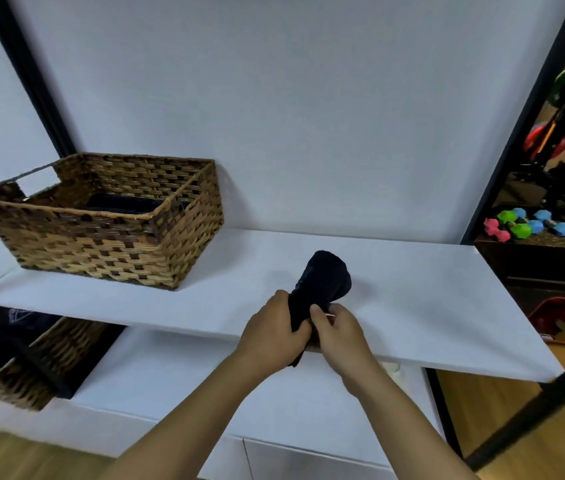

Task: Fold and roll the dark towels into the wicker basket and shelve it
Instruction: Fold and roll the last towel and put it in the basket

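Both hands hold one rolled dark towel [322, 289] above the near edge of a white bench [430, 306]. Left hand [274, 332] wraps its fingers round the lower end of the roll; right hand [338, 329] pinches the same end from the other side, thumb on the cloth. Each grip is clamped on the towel, and the two hands touch. The roll tilts up and away from the person, its far end rounded and wider, over the middle of the bench front.

A brown wicker basket [107, 244] stands at the bench's left end, against the white back wall, well apart from the hands. Dark cloth [128, 206] lies inside it, low down.

Below the bench, at the left edge of view, a second wicker basket [14, 379] with dark cloth in it sits on a lower white surface [187, 386]. Beyond the right end of the bench, small pink, green and blue dumbbells [527, 225] lie on a dark shelf.
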